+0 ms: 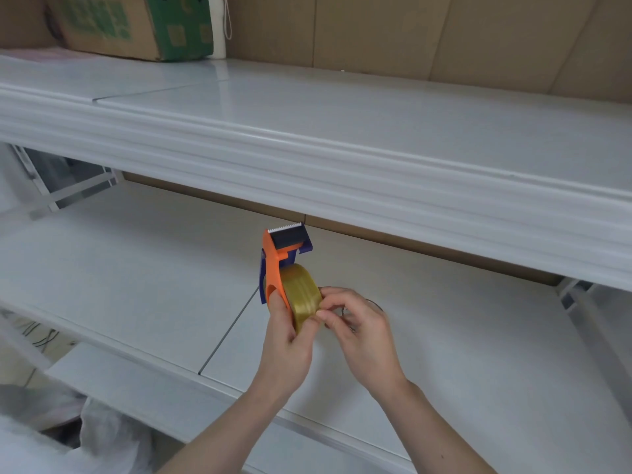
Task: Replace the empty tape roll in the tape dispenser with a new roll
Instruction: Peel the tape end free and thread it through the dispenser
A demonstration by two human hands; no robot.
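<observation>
The left hand (285, 340) covers the lower tape roll (302, 295); the right hand (355, 323) hides something ring-like (374, 304), maybe a spent core. The cardboard box (136, 25) runs off-frame.

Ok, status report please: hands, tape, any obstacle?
Left hand grips orange tape dispenser. Right hand picks at yellowish tape roll, already seated. Nothing blocking.

Cardboard box (136, 25) on white shelf (376, 131)

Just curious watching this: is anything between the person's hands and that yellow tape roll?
Nothing visible. The left hand holds the orange tape dispenser with the tape roll in it, and the right hand's fingertips touch the roll.
</observation>
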